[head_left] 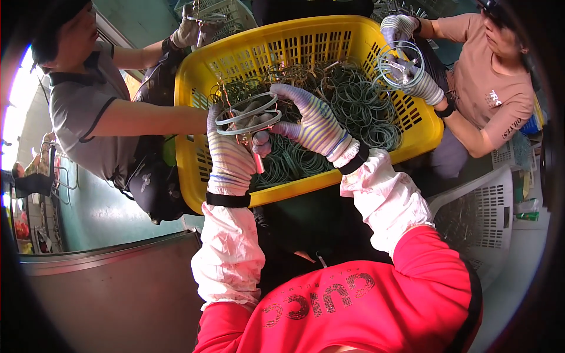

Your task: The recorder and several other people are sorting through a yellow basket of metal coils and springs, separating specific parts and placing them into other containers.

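Note:
My left hand [228,160], in a striped knit glove, is closed around a pair of thin grey rings [247,126] held above the near left of a yellow basket [306,181]. A small red, rod-like piece [259,163] sticks out below its fingers; I cannot make out what it belongs to. My right hand [318,126], gloved alike, pinches the right side of the same rings between thumb and fingers. Under both hands, the basket holds a tangled heap of grey-green rings [365,117] with some coppery bits among them. The palm side of my left hand is partly hidden.
A co-worker's bare forearm [170,120] reaches over the basket's left rim, close to my left hand. At the right, another person's gloved hands [421,85] hold several rings. A white perforated crate [491,212] stands lower right; a metal-edged surface [118,259] lies lower left.

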Motion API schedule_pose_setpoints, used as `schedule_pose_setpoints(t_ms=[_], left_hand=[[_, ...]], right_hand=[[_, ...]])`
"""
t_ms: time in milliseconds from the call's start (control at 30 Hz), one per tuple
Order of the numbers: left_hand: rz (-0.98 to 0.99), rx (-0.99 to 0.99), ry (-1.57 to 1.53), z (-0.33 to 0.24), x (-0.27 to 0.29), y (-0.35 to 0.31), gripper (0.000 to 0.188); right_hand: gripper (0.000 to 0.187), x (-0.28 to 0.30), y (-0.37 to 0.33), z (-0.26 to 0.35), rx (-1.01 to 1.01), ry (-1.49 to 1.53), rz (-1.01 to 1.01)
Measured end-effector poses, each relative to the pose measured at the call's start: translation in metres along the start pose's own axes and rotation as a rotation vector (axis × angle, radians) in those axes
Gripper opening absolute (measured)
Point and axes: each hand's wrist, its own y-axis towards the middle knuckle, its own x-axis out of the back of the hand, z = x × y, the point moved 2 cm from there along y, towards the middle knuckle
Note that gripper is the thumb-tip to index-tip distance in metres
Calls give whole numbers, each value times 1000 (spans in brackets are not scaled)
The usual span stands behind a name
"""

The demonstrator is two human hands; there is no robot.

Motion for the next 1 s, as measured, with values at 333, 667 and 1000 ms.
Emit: schedule_pose_setpoints(t_ms=[333, 667, 1000], left_hand=[[22, -43, 19, 2, -2, 1, 75], [-79, -196, 63, -4, 7, -2, 70], [-49, -317, -83, -14, -1, -7, 66]], right_hand=[[59, 1, -3, -6, 15, -1, 2], [70, 11, -4, -33, -242, 74, 11], [41, -73, -44, -134, -459, -666, 1104]])
